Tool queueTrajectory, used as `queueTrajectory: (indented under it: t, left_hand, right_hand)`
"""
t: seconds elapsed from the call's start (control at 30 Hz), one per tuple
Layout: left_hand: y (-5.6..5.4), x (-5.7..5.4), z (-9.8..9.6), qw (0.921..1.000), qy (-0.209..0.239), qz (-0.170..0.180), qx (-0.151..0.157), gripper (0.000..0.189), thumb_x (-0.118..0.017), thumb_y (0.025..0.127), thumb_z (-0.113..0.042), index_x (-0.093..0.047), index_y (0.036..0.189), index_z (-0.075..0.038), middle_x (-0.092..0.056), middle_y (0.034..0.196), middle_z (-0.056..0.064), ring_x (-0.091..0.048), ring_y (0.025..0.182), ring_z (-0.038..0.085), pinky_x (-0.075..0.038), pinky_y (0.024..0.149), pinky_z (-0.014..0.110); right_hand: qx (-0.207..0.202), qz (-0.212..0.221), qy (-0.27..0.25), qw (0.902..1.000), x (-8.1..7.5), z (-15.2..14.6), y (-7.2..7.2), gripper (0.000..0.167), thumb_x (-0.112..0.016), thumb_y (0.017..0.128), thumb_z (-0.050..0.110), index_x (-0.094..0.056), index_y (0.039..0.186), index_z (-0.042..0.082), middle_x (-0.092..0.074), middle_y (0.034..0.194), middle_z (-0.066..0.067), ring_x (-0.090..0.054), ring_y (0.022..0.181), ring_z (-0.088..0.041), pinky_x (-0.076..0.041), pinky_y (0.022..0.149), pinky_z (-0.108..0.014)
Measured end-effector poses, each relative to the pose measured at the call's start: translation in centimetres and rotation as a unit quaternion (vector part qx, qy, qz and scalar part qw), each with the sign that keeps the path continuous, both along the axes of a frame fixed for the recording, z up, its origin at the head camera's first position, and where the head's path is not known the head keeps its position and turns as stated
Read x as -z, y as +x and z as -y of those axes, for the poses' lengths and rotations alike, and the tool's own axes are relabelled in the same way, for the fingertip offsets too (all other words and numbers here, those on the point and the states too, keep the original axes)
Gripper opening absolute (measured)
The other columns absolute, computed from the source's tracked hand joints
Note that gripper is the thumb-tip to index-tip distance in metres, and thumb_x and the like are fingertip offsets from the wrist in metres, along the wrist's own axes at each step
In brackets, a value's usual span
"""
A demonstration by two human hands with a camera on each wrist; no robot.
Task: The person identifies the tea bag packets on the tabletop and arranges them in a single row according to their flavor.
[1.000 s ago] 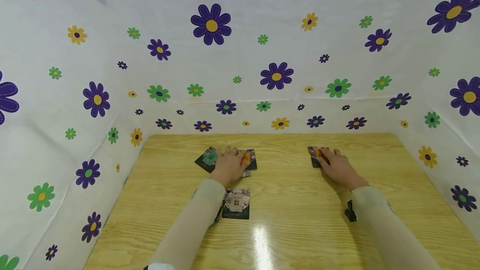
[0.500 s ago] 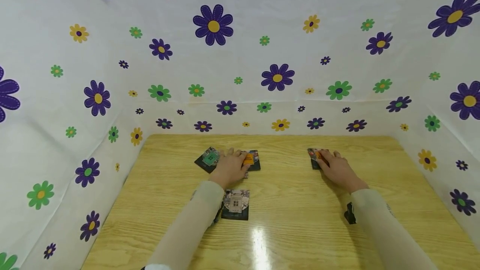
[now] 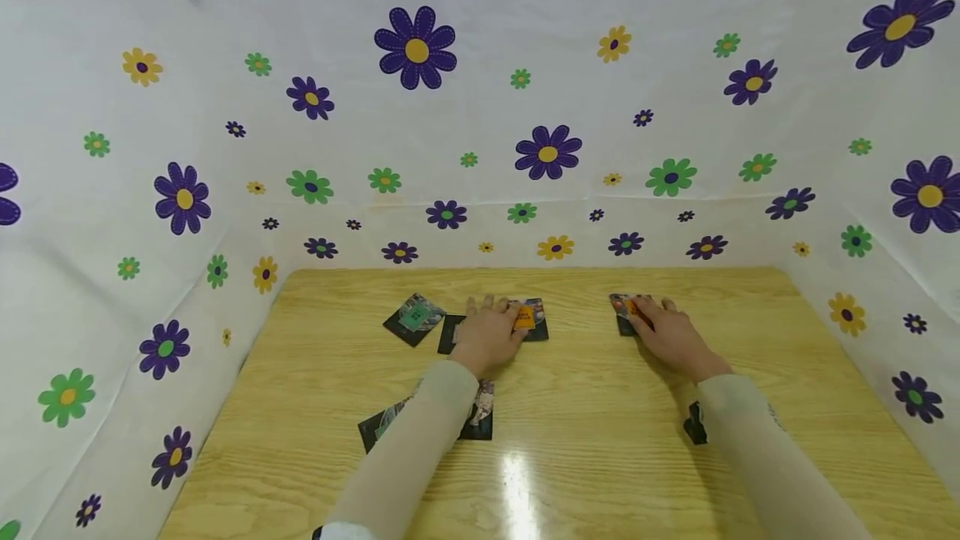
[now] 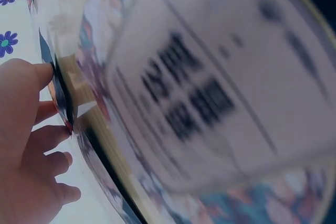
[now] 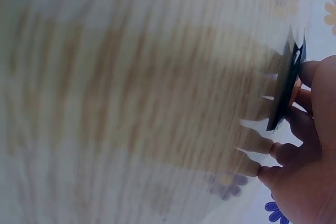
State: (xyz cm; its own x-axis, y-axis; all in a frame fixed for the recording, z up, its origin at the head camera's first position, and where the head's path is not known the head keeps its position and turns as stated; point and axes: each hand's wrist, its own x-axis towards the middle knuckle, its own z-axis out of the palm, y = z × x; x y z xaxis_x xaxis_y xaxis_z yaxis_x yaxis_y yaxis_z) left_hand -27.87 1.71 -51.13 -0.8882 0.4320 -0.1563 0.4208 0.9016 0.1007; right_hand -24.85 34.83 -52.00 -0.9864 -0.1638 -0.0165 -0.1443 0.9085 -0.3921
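In the head view, my left hand (image 3: 489,338) touches a dark square card with an orange label (image 3: 526,317); thumb and fingers rest on its left side. Further right, my right hand (image 3: 671,338) rests its fingers on another orange-labelled card (image 3: 624,315), partly hidden beneath them. In the right wrist view, thumb and fingers touch that thin card (image 5: 286,87), with the other fingertips on the table. A dark card (image 3: 448,333) shows beside the left hand, partly covered. Close to the left wrist camera lies a card with a pale label and black characters (image 4: 194,87).
A green-labelled card (image 3: 415,319) lies at the back left of the wooden table (image 3: 585,407). Nearer, another dark card (image 3: 372,430) and a patterned card (image 3: 482,419) lie partly under the left forearm. White flower-printed cloth (image 3: 480,107) walls the back and sides.
My left hand has slid to the right along with the orange-labelled card, uncovering the dark card beside it. The left forearm now covers more of the nearer cards. My right hand has stayed in place.
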Motion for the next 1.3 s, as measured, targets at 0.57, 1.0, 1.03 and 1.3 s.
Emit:
queueTrajectory:
  t: [0.57,1.0,1.03,1.3]
  left_hand:
    - [0.1,0.6,-4.1,0.9997,0.001,-0.007,-0.021,0.063,-0.038,0.112,-0.056,-0.033,0.167,-0.028,-0.032,0.173,0.009,-0.026,0.162,0.035,-0.024,0.13,0.063]
    - [0.5,0.5,-6.1,0.9994,-0.005,-0.02,-0.027,0.064,-0.037,0.11,-0.06,-0.033,0.167,-0.031,-0.031,0.174,0.008,-0.027,0.162,0.032,-0.024,0.131,0.059]
    - [0.6,0.4,-6.3,0.9994,-0.004,-0.02,-0.028,0.064,-0.037,0.11,-0.06,-0.033,0.167,-0.031,-0.031,0.173,0.009,-0.027,0.162,0.033,-0.024,0.131,0.059]
    - [0.6,0.5,-7.5,0.9991,-0.014,-0.028,-0.028,0.064,-0.036,0.11,-0.061,-0.034,0.167,-0.031,-0.031,0.174,0.009,-0.028,0.162,0.033,-0.025,0.131,0.059]
  right_hand:
    - [0.003,0.003,0.009,0.9999,0.1,-0.4,0.1,0.06,-0.043,0.115,0.035,-0.041,0.158,-0.006,-0.038,0.159,-0.038,-0.027,0.146,-0.069,-0.026,0.117,-0.08]
    - [0.005,0.011,0.012,0.9999,0.1,0.0,0.0,0.061,-0.041,0.115,0.038,-0.04,0.16,-0.003,-0.038,0.16,-0.037,-0.024,0.148,-0.068,-0.024,0.118,-0.08]
    - [0.005,0.015,0.015,0.9998,0.0,0.0,0.0,0.062,-0.04,0.115,0.039,-0.04,0.16,-0.002,-0.038,0.16,-0.037,-0.024,0.148,-0.068,-0.024,0.118,-0.081]
    - [0.013,0.022,0.029,0.9993,0.2,0.1,-0.2,0.064,-0.039,0.115,0.044,-0.04,0.161,0.0,-0.039,0.161,-0.036,-0.026,0.148,-0.067,-0.027,0.117,-0.08]
